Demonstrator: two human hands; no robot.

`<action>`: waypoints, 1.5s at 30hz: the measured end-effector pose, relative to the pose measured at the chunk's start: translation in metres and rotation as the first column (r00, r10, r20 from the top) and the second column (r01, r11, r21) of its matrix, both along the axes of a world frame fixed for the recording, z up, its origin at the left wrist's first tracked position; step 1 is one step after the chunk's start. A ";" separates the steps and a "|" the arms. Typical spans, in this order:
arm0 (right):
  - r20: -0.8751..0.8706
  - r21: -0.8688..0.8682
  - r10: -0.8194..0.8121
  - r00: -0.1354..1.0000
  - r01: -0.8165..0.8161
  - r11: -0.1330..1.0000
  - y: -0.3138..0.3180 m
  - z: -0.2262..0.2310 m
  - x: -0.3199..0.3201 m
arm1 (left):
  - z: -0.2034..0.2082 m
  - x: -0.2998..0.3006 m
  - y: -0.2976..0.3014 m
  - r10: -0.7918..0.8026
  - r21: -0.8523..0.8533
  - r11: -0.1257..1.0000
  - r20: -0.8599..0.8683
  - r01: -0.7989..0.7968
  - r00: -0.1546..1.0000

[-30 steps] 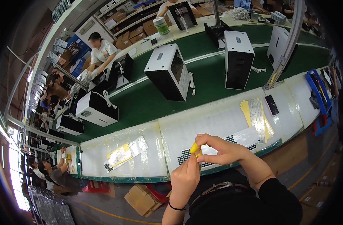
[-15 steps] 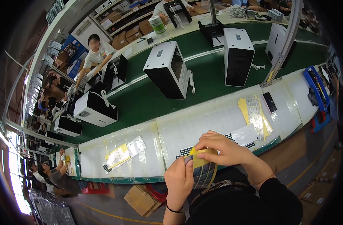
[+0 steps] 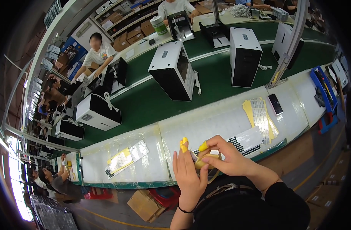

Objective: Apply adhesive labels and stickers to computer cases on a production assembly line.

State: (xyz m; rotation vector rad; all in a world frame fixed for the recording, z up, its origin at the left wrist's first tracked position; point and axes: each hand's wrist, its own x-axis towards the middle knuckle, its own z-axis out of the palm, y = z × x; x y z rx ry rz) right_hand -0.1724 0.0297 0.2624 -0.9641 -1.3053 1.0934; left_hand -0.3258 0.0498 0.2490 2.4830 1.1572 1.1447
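Observation:
My left hand [image 3: 191, 180] is raised over the bench edge with its fingers stretched out and the thumb apart. Yellow finger cots [image 3: 184, 145] cover fingertips on it. Beside it, my right hand [image 3: 233, 159] is closed on a curled yellow-backed label sheet [image 3: 201, 164], with the thumb pressing on it. The right index finger also wears a yellow cot [image 3: 202, 146]. Much of the sheet is hidden between the hands. Just beyond the right hand lies a clear sheet of black round dots [image 3: 240, 147]; whether it touches the hand I cannot tell.
Yellow label sheets [image 3: 260, 115] and a phone [image 3: 275, 104] lie on the right of the white bench [image 3: 191, 126], more sheets [image 3: 120, 159] on the left. Beyond runs a green conveyor [image 3: 137, 103] with white-and-black cases [image 3: 169, 69]. Co-workers stand across it. A metal post [image 3: 292, 50] rises at right.
My left hand has let go of the label sheet and stretched its fingers upward. My right hand keeps the sheet, which is now curled smaller. Across the conveyor, a co-worker has tilted a black case.

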 end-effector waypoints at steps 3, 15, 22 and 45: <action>0.051 0.048 0.039 0.998 -0.042 0.998 -0.001 -0.005 0.001 | 0.002 0.001 0.000 -0.078 -0.176 0.977 0.212 0.116 0.974; 0.072 0.137 -0.017 0.997 0.007 0.991 0.002 -0.004 -0.008 | 0.000 0.001 -0.010 0.055 -0.359 0.926 0.443 0.121 0.895; 0.044 0.202 -0.019 0.999 0.009 0.979 0.004 -0.021 -0.008 | -0.009 -0.005 -0.013 0.125 -0.479 0.852 0.579 0.213 0.805; -0.062 0.205 0.131 0.989 -0.115 0.972 -0.002 -0.039 0.002 | -0.017 -0.008 -0.004 0.108 -0.447 0.814 0.745 0.372 0.659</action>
